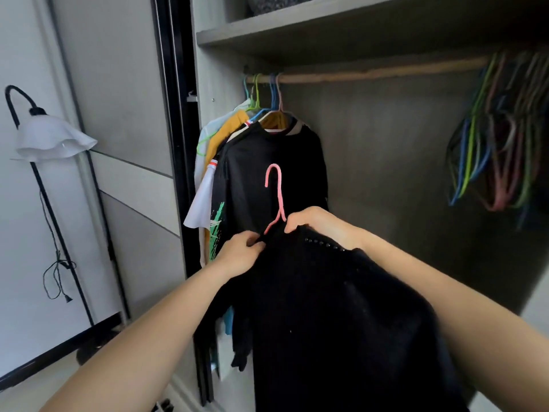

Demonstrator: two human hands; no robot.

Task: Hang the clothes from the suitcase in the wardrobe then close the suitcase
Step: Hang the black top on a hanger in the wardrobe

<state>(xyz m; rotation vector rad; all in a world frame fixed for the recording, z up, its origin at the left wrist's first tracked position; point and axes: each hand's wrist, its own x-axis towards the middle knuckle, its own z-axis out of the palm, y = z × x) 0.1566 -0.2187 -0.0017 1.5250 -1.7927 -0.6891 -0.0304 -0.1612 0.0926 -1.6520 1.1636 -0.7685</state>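
Note:
I hold a black garment (332,316) with small studs near its shoulder, fitted on a pink hanger (276,197) whose hook points up. My left hand (240,254) pinches the garment's neck at the hanger's left arm. My right hand (318,224) grips the right shoulder of the garment beside the hanger's neck. Both are in front of the open wardrobe, below its wooden rail (371,73). Several clothes (267,173) hang at the rail's left end: a black shirt in front, a yellow and a white one behind. The suitcase is out of view.
A bunch of several bare coloured hangers (499,138) hangs at the rail's right end. A shelf (326,28) runs above the rail. The sliding door frame (175,114) stands to the left. A floor lamp (50,138) with a white shade stands by the left wall.

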